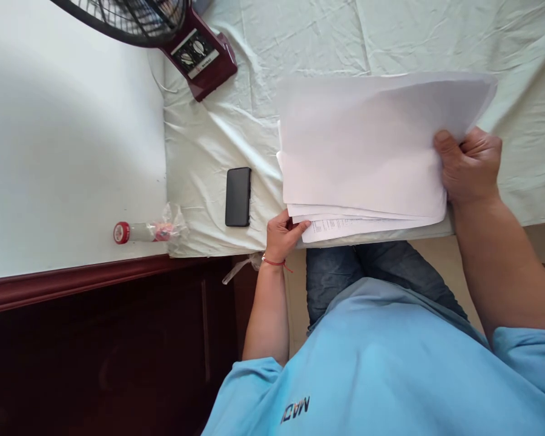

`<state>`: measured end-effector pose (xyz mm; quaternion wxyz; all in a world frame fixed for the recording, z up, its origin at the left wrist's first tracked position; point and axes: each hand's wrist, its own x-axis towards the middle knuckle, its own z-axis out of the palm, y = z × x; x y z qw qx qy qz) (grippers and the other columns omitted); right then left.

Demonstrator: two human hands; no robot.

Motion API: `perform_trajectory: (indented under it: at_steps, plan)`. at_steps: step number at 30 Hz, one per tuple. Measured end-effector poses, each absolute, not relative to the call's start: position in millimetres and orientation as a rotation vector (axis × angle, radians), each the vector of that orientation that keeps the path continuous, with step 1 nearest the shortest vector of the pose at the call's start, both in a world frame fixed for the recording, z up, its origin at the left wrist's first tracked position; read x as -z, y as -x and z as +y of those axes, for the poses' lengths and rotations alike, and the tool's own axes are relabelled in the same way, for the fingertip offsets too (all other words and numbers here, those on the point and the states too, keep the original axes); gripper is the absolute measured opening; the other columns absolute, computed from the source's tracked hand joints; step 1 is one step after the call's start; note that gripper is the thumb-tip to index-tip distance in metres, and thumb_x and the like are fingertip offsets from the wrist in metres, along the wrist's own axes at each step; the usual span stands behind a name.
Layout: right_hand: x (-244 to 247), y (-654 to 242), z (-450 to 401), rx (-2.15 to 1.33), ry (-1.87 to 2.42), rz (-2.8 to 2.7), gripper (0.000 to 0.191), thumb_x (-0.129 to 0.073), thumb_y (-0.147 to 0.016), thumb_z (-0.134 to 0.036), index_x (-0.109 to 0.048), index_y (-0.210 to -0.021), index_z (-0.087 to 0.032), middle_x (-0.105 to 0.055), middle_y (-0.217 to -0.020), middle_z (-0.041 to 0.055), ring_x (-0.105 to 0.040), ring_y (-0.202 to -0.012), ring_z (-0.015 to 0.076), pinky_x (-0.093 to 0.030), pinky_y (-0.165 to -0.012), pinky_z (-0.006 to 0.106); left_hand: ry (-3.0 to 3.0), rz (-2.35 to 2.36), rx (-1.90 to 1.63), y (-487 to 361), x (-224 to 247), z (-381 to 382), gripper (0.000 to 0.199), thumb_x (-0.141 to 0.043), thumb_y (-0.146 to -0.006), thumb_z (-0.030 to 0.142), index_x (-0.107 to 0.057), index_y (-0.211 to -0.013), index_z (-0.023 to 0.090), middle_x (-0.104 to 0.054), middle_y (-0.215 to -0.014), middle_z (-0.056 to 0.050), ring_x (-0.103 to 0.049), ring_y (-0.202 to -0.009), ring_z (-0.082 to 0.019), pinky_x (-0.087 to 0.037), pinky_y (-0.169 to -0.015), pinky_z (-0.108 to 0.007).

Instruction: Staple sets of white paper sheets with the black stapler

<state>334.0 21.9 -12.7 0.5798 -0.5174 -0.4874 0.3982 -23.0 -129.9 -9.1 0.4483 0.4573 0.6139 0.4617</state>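
Several loose sheets of paper (363, 145) are held above the cloth-covered table, slightly fanned at the near edge. The top sheet shows a blank side, while a lower sheet has lines of small print along its near left part. My right hand (475, 163) grips the stack at its right edge, thumb on top and fingers underneath. At the near left corner, my left hand (284, 235) pinches the lower printed sheet between thumb and fingers. A red string bracelet is on the left wrist. Most of the lower sheets are hidden under the top one.
A black phone (238, 197) lies left of the papers. Beyond it stands a dark red fan (204, 57). A bottle with a red cap (121, 232) and clear plastic wrap is at the left table edge. A pale wrinkled cloth (200, 145) covers the table.
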Motion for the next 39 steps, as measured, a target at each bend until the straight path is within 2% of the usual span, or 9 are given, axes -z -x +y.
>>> perform_trajectory:
  at_steps: [8,11,15,19,21,24,28,32,39]
  plan:
    - [11,-331,21,-0.926,1.114,-1.108,0.053,-0.093,-0.076,-0.063,-0.081,-0.094,-0.015,-0.073,-0.09,0.0038,-0.068,-0.085,0.0162,-0.06,-0.099,0.042,-1.149,1.683,-1.171,22,15,-129,0.034,-0.085,-0.085,0.05,-0.084,-0.093,0.017,-0.08,-0.083,-0.002,-0.069,-0.078,-0.016,-0.056,-0.077,-0.03]
    - [11,-332,23,-0.916,1.123,-1.083,0.054,-0.093,-0.075,-0.064,-0.08,-0.092,-0.015,-0.075,-0.091,0.0046,-0.07,-0.087,0.0185,-0.061,-0.099,0.044,-1.14,1.619,-1.135,26,13,-131,0.034,-0.089,-0.081,0.049,-0.082,-0.092,0.018,-0.075,-0.078,0.0,-0.065,-0.074,-0.015,-0.053,-0.071,-0.028]
    - [7,-330,23,-0.892,1.158,-1.044,0.055,-0.094,-0.07,-0.069,-0.079,-0.085,-0.017,-0.077,-0.091,0.0055,-0.074,-0.095,0.0247,-0.061,-0.103,0.049,-1.172,1.578,-1.104,29,10,-131,0.032,-0.094,-0.074,0.042,-0.075,-0.075,0.018,-0.062,-0.064,0.004,-0.051,-0.062,-0.01,-0.044,-0.062,-0.024]
    - [2,-327,20,-0.906,1.144,-1.049,0.055,-0.093,-0.07,-0.069,-0.076,-0.081,-0.018,-0.076,-0.087,0.0044,-0.076,-0.101,0.0271,-0.06,-0.107,0.051,-1.192,1.652,-1.157,25,8,-129,0.026,-0.086,-0.082,0.043,-0.081,-0.085,0.017,-0.072,-0.073,0.0,-0.059,-0.069,-0.013,-0.048,-0.067,-0.026]
    - [0,-326,20,-0.915,1.12,-1.039,0.054,-0.094,-0.069,-0.068,-0.076,-0.081,-0.018,-0.076,-0.088,0.0043,-0.075,-0.1,0.0261,-0.06,-0.108,0.05,-1.208,1.688,-1.183,23,9,-128,0.025,-0.086,-0.081,0.042,-0.081,-0.082,0.017,-0.071,-0.071,0.0,-0.057,-0.067,-0.013,-0.047,-0.065,-0.025]
    - [0,-327,20,-0.914,1.14,-1.034,0.055,-0.095,-0.068,-0.069,-0.074,-0.077,-0.018,-0.072,-0.081,0.0027,-0.07,-0.085,0.0208,-0.061,-0.098,0.047,-1.204,1.707,-1.222,24,10,-128,0.028,-0.086,-0.082,0.043,-0.078,-0.074,0.017,-0.065,-0.065,0.003,-0.052,-0.063,-0.011,-0.044,-0.063,-0.024]
    - [5,-329,22,-0.926,1.156,-1.034,0.059,-0.096,-0.065,-0.07,-0.068,-0.068,-0.018,-0.064,-0.073,0.0,-0.059,-0.072,0.014,-0.061,-0.09,0.043,-1.182,1.692,-1.261,25,12,-128,0.037,-0.083,-0.087,0.053,-0.083,-0.083,0.017,-0.072,-0.072,0.0,-0.058,-0.069,-0.013,-0.047,-0.068,-0.025]
    - [9,-331,23,-0.968,1.122,-1.029,0.056,-0.098,-0.065,-0.066,-0.076,-0.08,-0.016,-0.07,-0.081,0.0016,-0.062,-0.076,0.0137,-0.061,-0.094,0.041,-1.142,1.698,-1.292,24,14,-128,0.046,-0.08,-0.088,0.062,-0.082,-0.082,0.017,-0.073,-0.073,-0.001,-0.057,-0.069,-0.014,-0.046,-0.066,-0.025]
    - [9,-331,21,-1.019,1.098,-1.037,0.056,-0.098,-0.067,-0.063,-0.082,-0.093,-0.016,-0.077,-0.096,0.0059,-0.07,-0.086,0.0168,-0.062,-0.097,0.04,-1.077,1.711,-1.341,25,19,-130,0.047,-0.085,-0.083,0.062,-0.078,-0.074,0.016,-0.072,-0.071,-0.001,-0.057,-0.066,-0.013,-0.048,-0.065,-0.025]
